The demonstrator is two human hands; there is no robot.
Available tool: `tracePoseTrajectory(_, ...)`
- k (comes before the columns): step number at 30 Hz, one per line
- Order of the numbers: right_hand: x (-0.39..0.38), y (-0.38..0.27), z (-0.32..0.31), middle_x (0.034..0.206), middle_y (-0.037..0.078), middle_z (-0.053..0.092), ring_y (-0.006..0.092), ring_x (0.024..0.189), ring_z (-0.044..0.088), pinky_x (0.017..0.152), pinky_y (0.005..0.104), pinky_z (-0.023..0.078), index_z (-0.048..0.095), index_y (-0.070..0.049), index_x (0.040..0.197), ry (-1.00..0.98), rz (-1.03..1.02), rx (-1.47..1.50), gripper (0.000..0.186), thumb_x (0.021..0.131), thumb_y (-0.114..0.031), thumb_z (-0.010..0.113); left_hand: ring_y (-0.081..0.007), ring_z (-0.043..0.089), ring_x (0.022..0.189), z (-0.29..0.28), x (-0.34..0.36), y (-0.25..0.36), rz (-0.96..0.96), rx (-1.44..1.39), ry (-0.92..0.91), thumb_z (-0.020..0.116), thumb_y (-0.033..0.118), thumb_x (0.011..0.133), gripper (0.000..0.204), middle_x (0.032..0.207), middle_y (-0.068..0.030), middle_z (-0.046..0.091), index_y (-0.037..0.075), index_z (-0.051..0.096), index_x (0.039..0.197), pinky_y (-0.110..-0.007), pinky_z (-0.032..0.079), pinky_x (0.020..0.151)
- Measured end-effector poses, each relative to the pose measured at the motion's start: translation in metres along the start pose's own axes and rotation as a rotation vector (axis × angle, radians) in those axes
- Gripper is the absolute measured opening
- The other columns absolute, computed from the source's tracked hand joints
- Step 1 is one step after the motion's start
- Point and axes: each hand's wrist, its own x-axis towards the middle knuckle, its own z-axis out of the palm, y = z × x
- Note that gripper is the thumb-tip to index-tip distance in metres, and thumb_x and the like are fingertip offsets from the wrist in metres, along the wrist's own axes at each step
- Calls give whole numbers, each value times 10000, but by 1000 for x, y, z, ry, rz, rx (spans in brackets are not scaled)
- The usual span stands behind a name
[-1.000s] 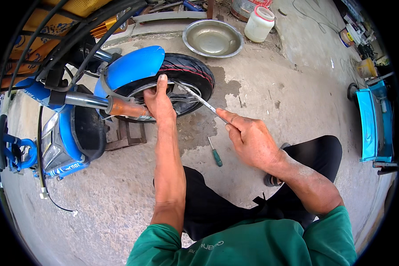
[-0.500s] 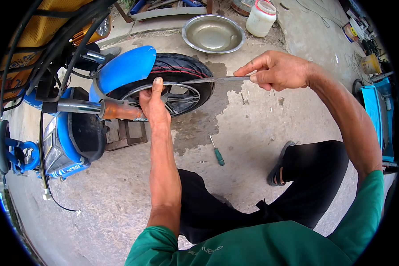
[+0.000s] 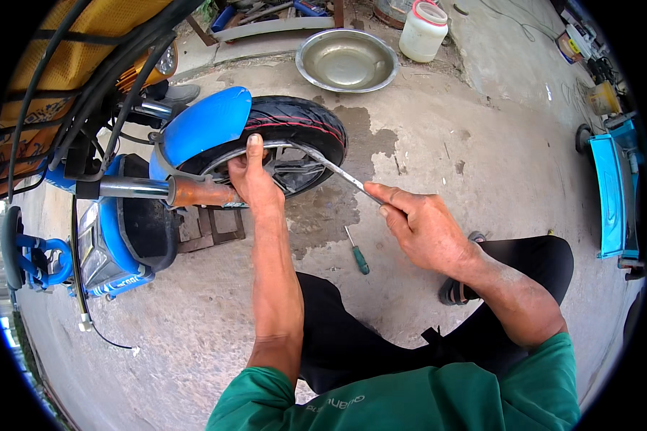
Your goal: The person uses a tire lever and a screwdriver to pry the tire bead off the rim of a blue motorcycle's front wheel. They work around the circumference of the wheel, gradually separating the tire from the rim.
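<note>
A scooter's front wheel is in front of me, its black tyre (image 3: pixel 302 113) marked with a thin red line. My left hand (image 3: pixel 257 179) grips the near side of the wheel rim (image 3: pixel 269 144), thumb up along the edge; its fingers are partly hidden behind. In my right hand (image 3: pixel 430 231) is a long metal tyre lever (image 3: pixel 338 170), held at its near end. The lever's far tip meets the rim edge beside the tyre, and the shaft slants down to the right. Above the tyre curves a blue mudguard (image 3: pixel 207 129); an orange-brown fork leg (image 3: pixel 203 192) lies just left of my left hand.
A green-handled screwdriver (image 3: pixel 359 260) lies on the concrete below the wheel. Beyond the tyre stand a metal basin (image 3: pixel 346 63) with liquid and a white plastic jar (image 3: pixel 423 32). A dark metal stand (image 3: pixel 212 228) is under the wheel. At far right is a blue case (image 3: pixel 611 194).
My right hand has swung down and towards me, turning the tyre lever from nearly level to a downward slant. My left hand keeps its hold on the rim.
</note>
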Motion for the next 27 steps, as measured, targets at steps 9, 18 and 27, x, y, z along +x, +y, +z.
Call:
tracePoseTrajectory(9,61,-8,-103,711,-12,552,95,637,492,648,297,479,646,-167,1431,-404,240,-252,422,1026,-181,531,-146,590,981,-21,3,6,13,9,-130,809,216,901,434,1141,-49,681,6,645,1244,-326,460,888)
tracePoseTrajectory(18,116,22,-124,662,-21,519,59,521,405,463,257,351,633,-94,1430,-606,218,-43,406,1034,-110,541,-145,584,975,-25,5,11,-86,-46,-209,795,215,909,451,1170,-31,670,26,620,1280,-324,461,882)
tracePoseTrajectory(27,-4,15,-8,1116,266,724,320,886,748,822,395,580,613,-43,1411,-25,39,76,412,1009,-84,536,-156,571,969,-17,1,4,-12,-48,-99,820,260,896,444,1113,-27,660,37,617,1222,-333,460,860)
